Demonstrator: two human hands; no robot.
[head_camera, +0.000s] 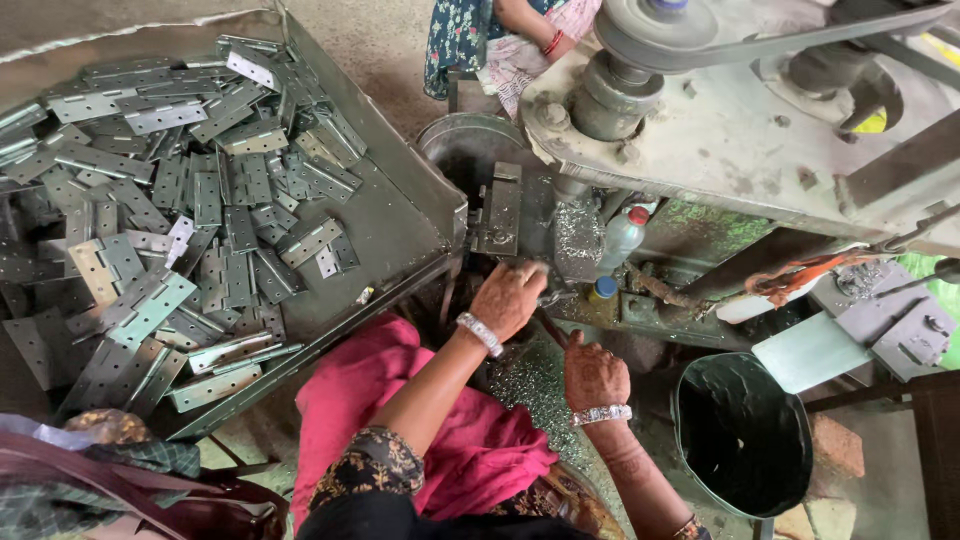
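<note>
While the left hand (508, 298) reaches forward with fingers curled at the foot of the drill press, grasping something too hidden to name, a metal hinge (500, 212) lies just beyond it, long axis pointing away. The right hand (593, 374) hangs back, loosely clenched, clearly farther off.

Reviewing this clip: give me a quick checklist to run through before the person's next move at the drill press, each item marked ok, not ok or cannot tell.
1. Left hand at the hinge under the drill: ok, it rests at the machine's work spot.
2. Left hand's grip on a part: cannot tell, the fingers hide what lies beneath.
3. Right hand clear of the drill: ok, it is drawn back, fist loosely closed.
4. Stock of metal hinges within reach: ok, a full pile lies on the tray beside the left arm.
5. Black bucket in place: ok, it stands by the right arm.
6. Belt and pulley guarded: not ok, exposed overhead.
</note>
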